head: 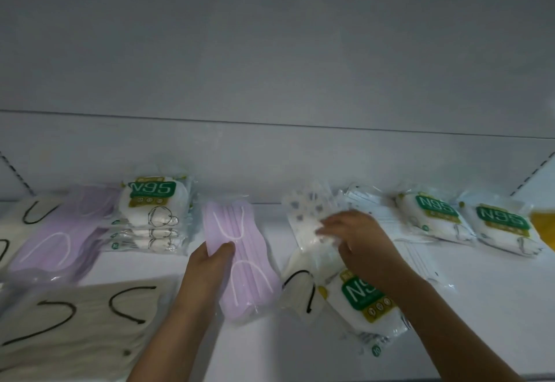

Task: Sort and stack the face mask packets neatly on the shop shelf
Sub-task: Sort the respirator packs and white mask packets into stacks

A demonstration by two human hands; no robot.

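A white shop shelf (300, 336) carries everything. At centre left of the frame a stack of clear-wrapped N95 packets (153, 216) lies just right of the lilac pleated mask packets (57, 243); cream masks with black ear loops (72, 321) fill the lower left. A lilac mask packet (240, 261) lies at centre, a spotted white packet (309, 216) right of it, and two N95 packets (468, 222) lie far right.
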